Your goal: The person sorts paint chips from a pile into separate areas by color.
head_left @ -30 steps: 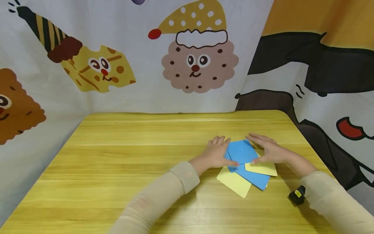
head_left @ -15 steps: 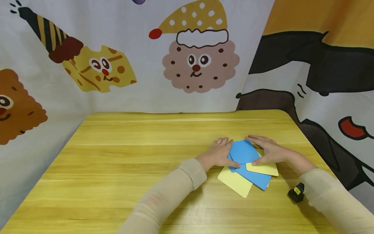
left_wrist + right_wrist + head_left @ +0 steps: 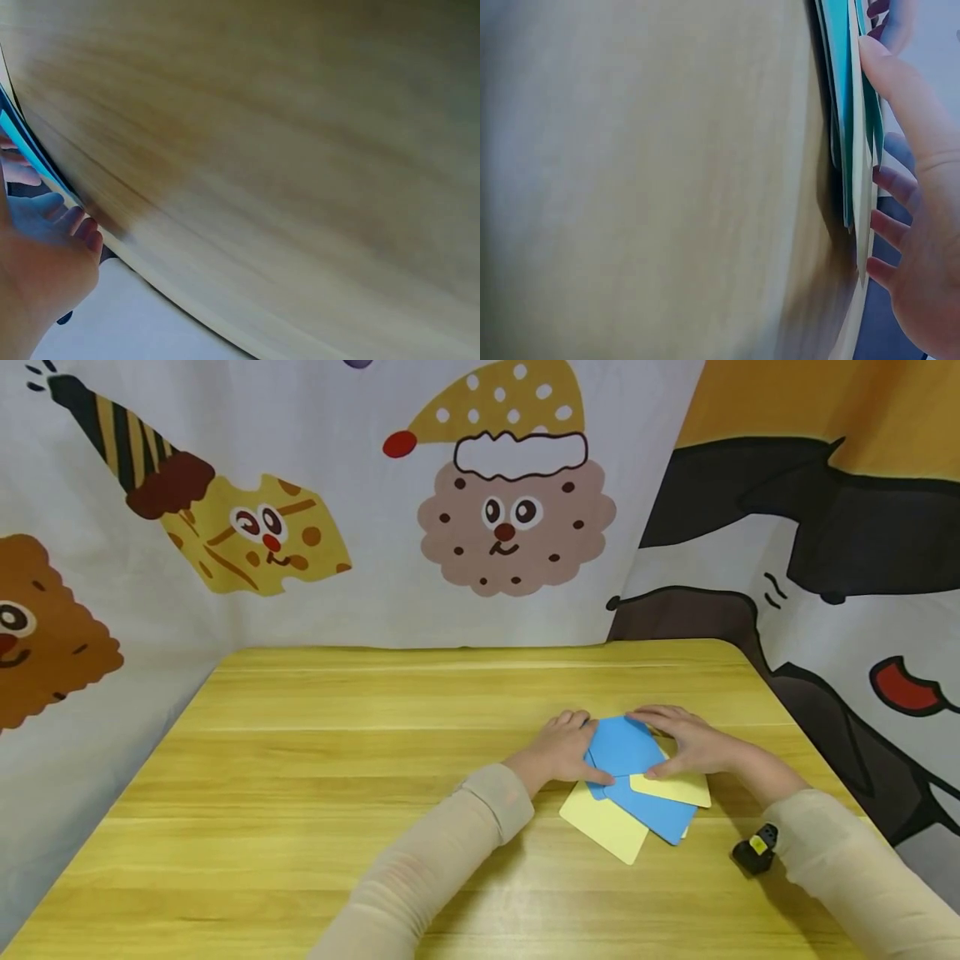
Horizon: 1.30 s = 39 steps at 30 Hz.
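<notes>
Blue cards [image 3: 622, 746] and yellow cards [image 3: 606, 822] are piled askew, right side of table [image 3: 337, 827], flanked by left hand [image 3: 558, 753] and right hand [image 3: 692, 745]; thumbs apart from fingers, nothing clamped. Layers could be skewed or buckled by uneven pushing.

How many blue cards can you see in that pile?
3 visible: one blue card on top, another peeking out left, a third at lower right. More may be hidden.
</notes>
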Tool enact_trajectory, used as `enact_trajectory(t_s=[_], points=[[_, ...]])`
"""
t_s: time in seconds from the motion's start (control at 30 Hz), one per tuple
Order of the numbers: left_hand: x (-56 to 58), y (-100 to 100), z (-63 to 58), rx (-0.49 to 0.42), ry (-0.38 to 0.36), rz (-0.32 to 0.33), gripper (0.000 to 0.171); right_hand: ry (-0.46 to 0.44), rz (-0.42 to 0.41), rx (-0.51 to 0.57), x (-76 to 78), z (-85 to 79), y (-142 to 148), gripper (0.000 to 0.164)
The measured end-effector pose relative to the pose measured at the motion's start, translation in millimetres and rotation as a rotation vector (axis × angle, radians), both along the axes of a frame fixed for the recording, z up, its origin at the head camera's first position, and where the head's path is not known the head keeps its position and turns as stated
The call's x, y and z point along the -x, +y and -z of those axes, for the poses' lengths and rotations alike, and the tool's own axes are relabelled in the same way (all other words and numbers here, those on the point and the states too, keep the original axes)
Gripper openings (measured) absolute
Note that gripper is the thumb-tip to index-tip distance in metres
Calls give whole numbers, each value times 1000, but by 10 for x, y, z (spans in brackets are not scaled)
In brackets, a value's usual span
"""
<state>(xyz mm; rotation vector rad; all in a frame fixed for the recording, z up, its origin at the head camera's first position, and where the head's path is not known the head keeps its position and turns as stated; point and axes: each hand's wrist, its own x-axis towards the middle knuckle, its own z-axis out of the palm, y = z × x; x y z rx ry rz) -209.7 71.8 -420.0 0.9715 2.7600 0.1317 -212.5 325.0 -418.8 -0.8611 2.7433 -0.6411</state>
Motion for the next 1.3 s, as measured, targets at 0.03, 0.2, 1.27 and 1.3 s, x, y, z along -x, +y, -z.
enact_trajectory(t_s=[0.03, 0.2, 1.27, 1.3], points=[[2, -2, -2, 0, 4, 3, 102, 1, 2, 2, 2, 0, -3, 95], [13, -12, -18, -2, 9, 15, 99, 13, 12, -4, 8, -5, -20, 94], [112, -212, -135, -252, -27, 36, 102, 50, 68, 81, -126, -127, -197, 97], [117, -224, -135, -259, -23, 39, 102, 55, 69, 84, -129, -129, -209, 97]])
